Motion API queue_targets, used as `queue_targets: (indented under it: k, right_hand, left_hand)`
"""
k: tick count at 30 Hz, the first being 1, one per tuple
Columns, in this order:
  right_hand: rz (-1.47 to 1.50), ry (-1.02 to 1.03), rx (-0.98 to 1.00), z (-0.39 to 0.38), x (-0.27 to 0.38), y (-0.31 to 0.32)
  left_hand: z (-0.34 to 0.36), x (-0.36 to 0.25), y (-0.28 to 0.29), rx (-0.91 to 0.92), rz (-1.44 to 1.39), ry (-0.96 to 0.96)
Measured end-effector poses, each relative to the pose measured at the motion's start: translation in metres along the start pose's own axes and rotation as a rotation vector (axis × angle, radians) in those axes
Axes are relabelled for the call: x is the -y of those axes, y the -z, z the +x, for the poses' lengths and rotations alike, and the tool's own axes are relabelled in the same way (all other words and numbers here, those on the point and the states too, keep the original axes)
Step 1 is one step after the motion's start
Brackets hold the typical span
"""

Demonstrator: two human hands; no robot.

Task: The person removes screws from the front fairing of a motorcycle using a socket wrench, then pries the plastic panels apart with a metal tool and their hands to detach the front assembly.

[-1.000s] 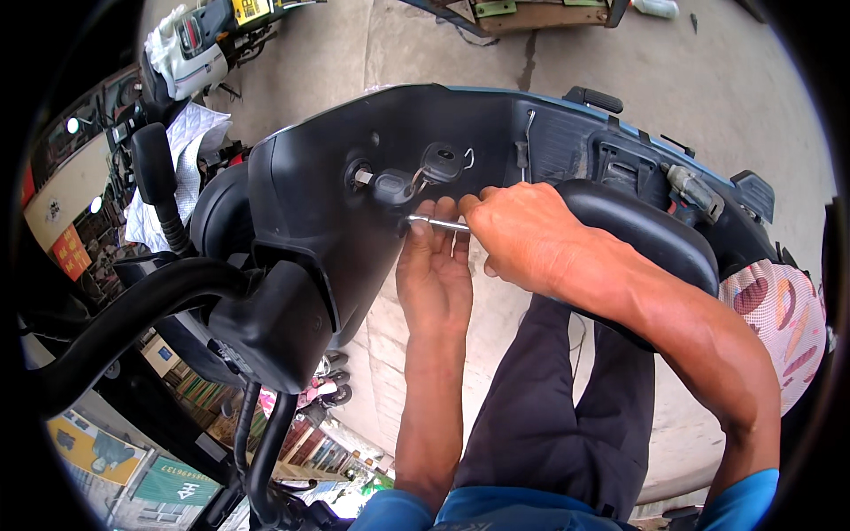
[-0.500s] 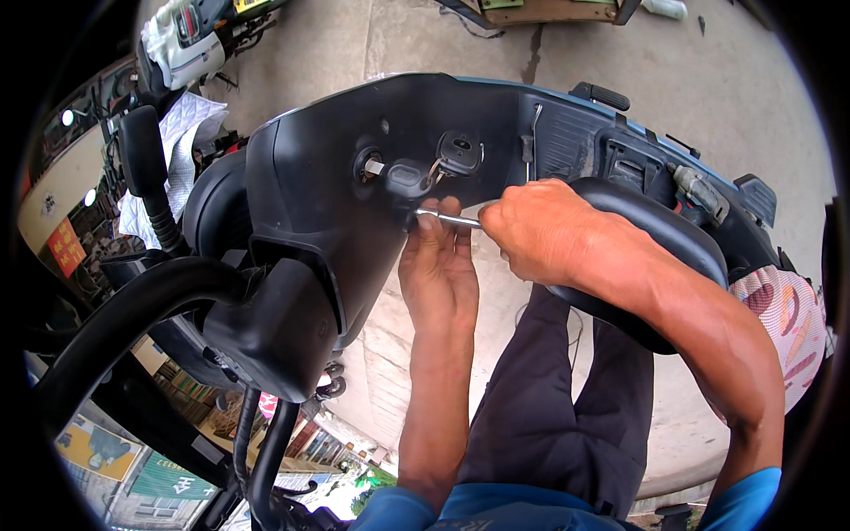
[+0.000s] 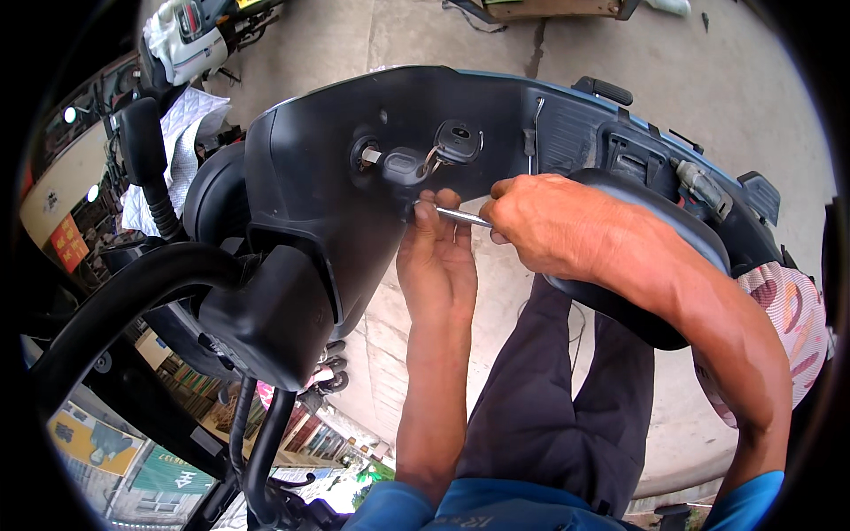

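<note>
My right hand [image 3: 540, 217] is closed round the handle end of what looks like a screwdriver [image 3: 465, 215]; the handle is hidden in my fist. The bare metal shaft points left at the lower edge of a scooter's black inner panel [image 3: 310, 168]. At the tip, my left hand [image 3: 438, 265] pinches the shaft's end between thumb and fingers, palm up. Whatever the tip meets is hidden by the fingertips. Just above them, a key [image 3: 403, 167] sits in the ignition lock, with a black remote fob [image 3: 459, 142] hanging from its ring.
A thin tool with a dark grip [image 3: 529, 146] lies on the ribbed footboard, and a power drill [image 3: 702, 190] rests further right. The black seat [image 3: 655, 257] sits under my right forearm. Handlebar [image 3: 133, 301] and mirror [image 3: 142, 142] are on the left. Another scooter [image 3: 181, 49] stands beyond.
My right fist has shifted slightly right and turned on the tool, and the shaft tilts a little more. My left hand stays at the tip. The view has moved slightly.
</note>
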State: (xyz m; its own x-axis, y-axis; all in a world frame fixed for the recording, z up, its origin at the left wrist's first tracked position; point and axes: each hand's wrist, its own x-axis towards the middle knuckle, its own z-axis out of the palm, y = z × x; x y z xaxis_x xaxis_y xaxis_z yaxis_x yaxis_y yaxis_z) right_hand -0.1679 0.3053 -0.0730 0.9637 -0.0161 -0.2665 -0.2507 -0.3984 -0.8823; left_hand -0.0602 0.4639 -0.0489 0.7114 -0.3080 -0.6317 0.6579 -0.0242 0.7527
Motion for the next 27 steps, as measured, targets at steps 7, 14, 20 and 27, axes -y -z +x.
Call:
queue_targets:
  k: [7, 14, 20, 27]
  right_hand:
    - [-0.477, 0.061, -0.437, -0.012, 0.019, -0.035]
    - [-0.075, -0.044, -0.239, -0.017, 0.028, -0.007]
    - [0.043, -0.22, 0.285, -0.002, 0.034, 0.052]
    - [-0.326, -0.043, -0.447, -0.002, 0.02, -0.032]
  left_hand:
    - [-0.007, 0.001, -0.005, 0.016, -0.007, -0.001]
    - [-0.002, 0.003, 0.002, 0.036, 0.032, 0.036]
    - [-0.002, 0.009, -0.007, 0.056, 0.018, -0.034]
    - [-0.009, 0.007, -0.011, 0.125, -0.045, 0.006]
